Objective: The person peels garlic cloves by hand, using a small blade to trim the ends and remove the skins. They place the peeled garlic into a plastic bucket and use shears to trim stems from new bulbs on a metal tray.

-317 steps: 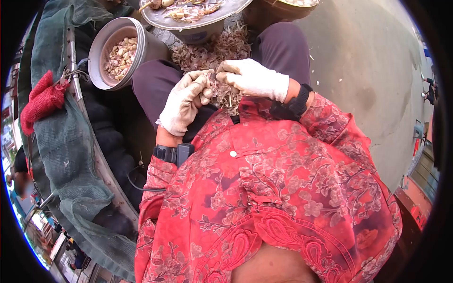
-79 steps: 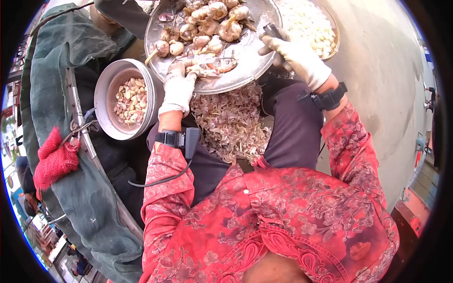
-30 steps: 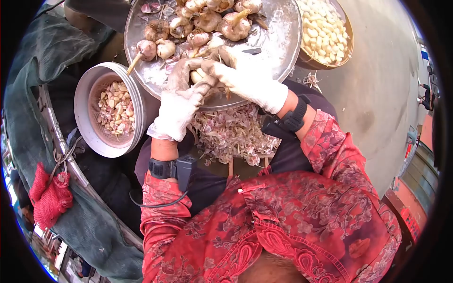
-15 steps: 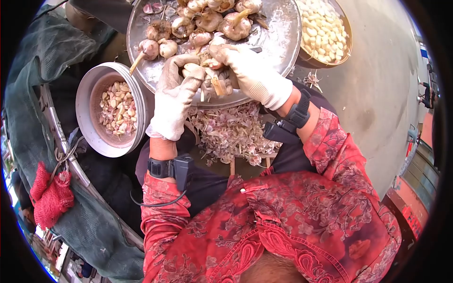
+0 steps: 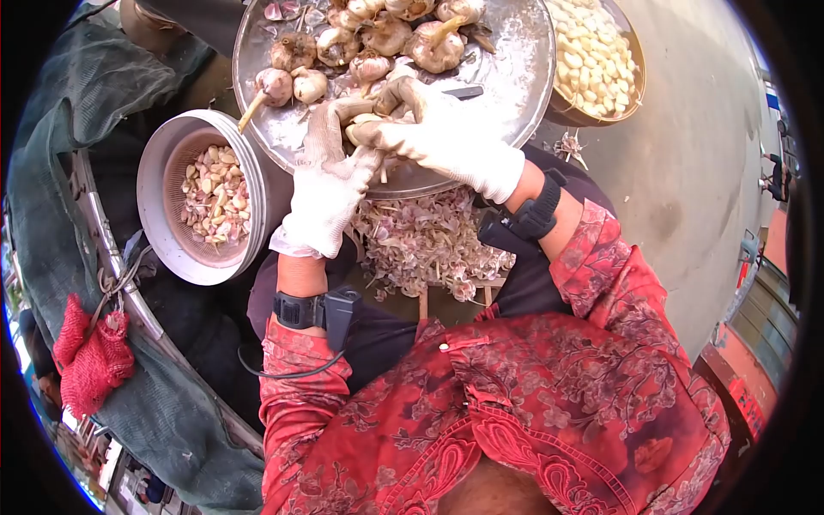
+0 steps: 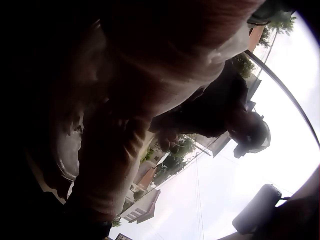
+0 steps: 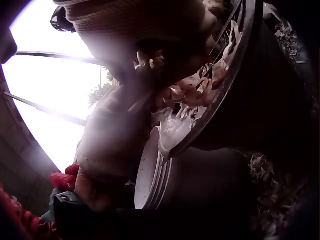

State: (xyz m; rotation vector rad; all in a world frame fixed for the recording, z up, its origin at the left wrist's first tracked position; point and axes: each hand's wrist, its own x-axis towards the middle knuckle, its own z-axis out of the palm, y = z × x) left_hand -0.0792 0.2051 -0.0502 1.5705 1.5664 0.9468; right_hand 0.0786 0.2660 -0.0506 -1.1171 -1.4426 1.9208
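Observation:
Both hands wear pale knit gloves and meet over the near side of a round metal tray (image 5: 506, 129). My left hand (image 5: 326, 193) grips a garlic bulb (image 5: 359, 125), mostly hidden by the fingers; a pale clove edge shows between them. From the other side my right hand (image 5: 455, 142) pinches the same bulb, thumb pointing left. Whole garlic bulbs (image 5: 386, 34) lie on the tray beyond the hands, near a dark, straight-edged piece (image 5: 465, 92). In the right wrist view, loose husks (image 7: 200, 90) lie within the tray's rim. The left wrist view is very dark.
White stacked buckets (image 5: 154, 197) hold cloves at left, beside a metal rail with green netting and a red mesh bag (image 5: 94, 356). A tub of peeled cloves (image 5: 592, 60) stands at right. Husks (image 5: 429, 240) pile below the tray. Another person (image 6: 215, 110) leans in.
The hands left the lap for the tray and took up a bulb there. Half a second ago they were farther apart with several cloves exposed; now the right hand has closed in, covering most of it.

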